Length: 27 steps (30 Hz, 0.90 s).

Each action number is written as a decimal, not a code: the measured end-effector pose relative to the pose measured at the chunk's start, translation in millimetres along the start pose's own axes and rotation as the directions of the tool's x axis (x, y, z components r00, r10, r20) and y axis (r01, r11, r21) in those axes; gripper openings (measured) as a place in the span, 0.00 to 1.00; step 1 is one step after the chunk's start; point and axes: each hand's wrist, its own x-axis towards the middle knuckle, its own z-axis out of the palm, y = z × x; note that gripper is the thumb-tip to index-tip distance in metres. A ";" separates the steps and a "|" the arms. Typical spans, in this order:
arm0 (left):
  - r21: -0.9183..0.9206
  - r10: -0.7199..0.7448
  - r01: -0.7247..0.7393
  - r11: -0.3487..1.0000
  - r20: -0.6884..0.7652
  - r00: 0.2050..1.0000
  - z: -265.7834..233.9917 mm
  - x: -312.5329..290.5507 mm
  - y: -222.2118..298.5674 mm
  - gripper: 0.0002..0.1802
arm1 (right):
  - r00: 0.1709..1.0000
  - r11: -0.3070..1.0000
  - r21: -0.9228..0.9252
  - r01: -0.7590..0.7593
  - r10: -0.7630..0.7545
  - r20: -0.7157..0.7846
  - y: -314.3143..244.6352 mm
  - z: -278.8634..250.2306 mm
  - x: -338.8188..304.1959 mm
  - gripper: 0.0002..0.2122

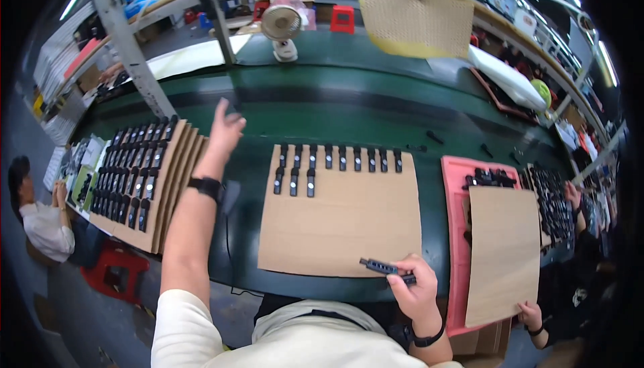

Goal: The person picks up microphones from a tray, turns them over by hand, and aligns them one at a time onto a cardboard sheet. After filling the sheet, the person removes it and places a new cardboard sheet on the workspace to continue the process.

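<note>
My right hand (416,287) is closed on a slim black device (379,266) with a row of bluish marks along it, above the near right edge of a cardboard sheet (335,227). Another dark end shows by my fingers; whether it is a separate piece is unclear. Small black devices (312,156), each with a pale spot, lie in one full row and a short second row on that sheet. My left hand (228,130) reaches out over the green table, fingers apart, with a dark blur between them that I cannot make out.
At left, cardboard sheets (164,187) are stacked with rows of similar devices. A pink tray (456,234) stands at right under another cardboard sheet (503,254), touched by another person's hand (530,316). Loose black pieces (435,138) lie beyond. A fan (282,29) stands at the back.
</note>
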 end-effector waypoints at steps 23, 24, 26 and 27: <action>-0.063 0.450 -0.589 0.806 0.712 0.539 56.6 -252.7 114.4 0.17 | 0.972 0.992 0.113 -0.051 0.024 0.233 5.9 12.8 21.4 0.13; -0.020 0.432 -0.583 0.813 0.692 0.578 54.9 -250.6 111.8 0.15 | 0.967 0.996 0.076 -0.047 0.026 0.254 7.8 10.0 21.1 0.13; 0.040 0.441 -0.589 0.807 0.623 0.646 48.9 -242.4 103.5 0.13 | 0.973 0.999 0.025 -0.030 0.024 0.231 13.7 -5.5 22.8 0.14; 0.117 0.438 -0.580 0.806 0.540 0.718 44.4 -236.9 96.9 0.12 | 0.975 1.000 -0.013 -0.015 0.017 0.222 18.9 -17.0 24.1 0.14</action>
